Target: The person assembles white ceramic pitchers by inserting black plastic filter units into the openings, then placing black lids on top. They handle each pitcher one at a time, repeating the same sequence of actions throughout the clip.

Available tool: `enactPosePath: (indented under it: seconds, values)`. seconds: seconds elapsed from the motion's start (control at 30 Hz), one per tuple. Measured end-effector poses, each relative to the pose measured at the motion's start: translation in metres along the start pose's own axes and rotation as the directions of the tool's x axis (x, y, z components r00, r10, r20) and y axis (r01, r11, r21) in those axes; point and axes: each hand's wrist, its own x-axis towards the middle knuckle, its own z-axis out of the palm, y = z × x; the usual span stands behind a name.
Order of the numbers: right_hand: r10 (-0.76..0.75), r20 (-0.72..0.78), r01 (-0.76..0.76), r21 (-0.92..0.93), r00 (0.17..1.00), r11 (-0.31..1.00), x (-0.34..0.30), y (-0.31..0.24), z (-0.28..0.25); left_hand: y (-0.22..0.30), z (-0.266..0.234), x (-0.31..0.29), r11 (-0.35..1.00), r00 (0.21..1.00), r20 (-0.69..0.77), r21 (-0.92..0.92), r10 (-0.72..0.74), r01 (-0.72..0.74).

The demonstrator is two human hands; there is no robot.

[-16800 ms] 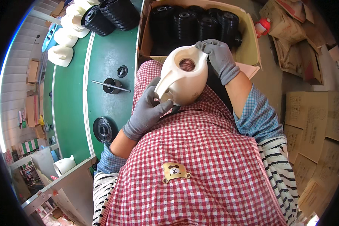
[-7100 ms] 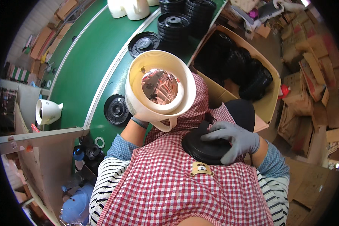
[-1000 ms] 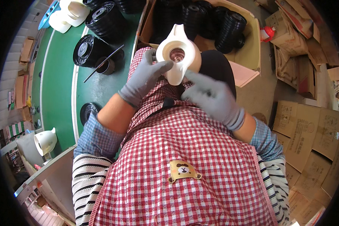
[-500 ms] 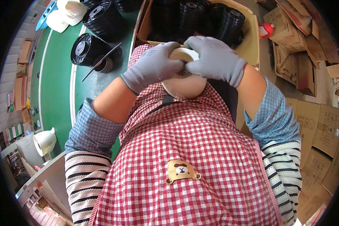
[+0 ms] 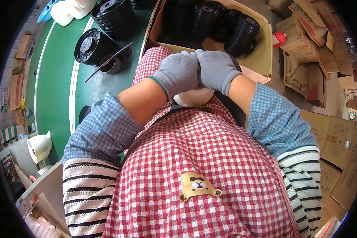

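A white, rounded plastic housing (image 5: 194, 98) rests on my lap against the red-and-white checked apron. Most of it is covered by my hands, and only its near curved side shows. My left hand (image 5: 179, 72), in a grey knit glove, is closed on it with the knuckles up. Beside it my right hand (image 5: 218, 70), gloved the same way, is closed on the housing too. The two fists meet over its far part. Both sets of fingertips are hidden beneath them.
Ahead stands an open cardboard box (image 5: 261, 65) with stacks of black plastic parts (image 5: 242, 35). On the green table (image 5: 57, 79) at left are more black parts (image 5: 92, 46), a thin dark rod (image 5: 109, 61) and white housings (image 5: 61, 14). Cardboard boxes (image 5: 337, 139) line the right.
My thumbs were pressing at the housing's middle; now both hands are curled into fists, side by side over it. Less of the housing shows.
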Motion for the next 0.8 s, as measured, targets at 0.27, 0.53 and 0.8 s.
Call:
enactPosePath:
  seconds: [0.27,0.53,0.8]
  values:
    - [-0.242,-0.188,0.305,0.661,0.952,0.686,-0.007,0.049,0.005,-0.055,-0.011,-0.025,0.675,0.990,-0.019,-0.730,0.140,-0.109]
    - [-0.282,-0.239,0.280,0.953,0.929,0.115,-0.034,0.109,0.061,-0.054,0.013,-0.064,0.409,0.993,-0.059,-0.907,0.098,-0.095]
    - [-0.208,-0.355,0.394,0.899,0.912,0.194,-0.036,0.092,0.066,-0.031,-0.024,-0.035,0.791,1.000,-0.012,-0.612,-0.009,-0.001]
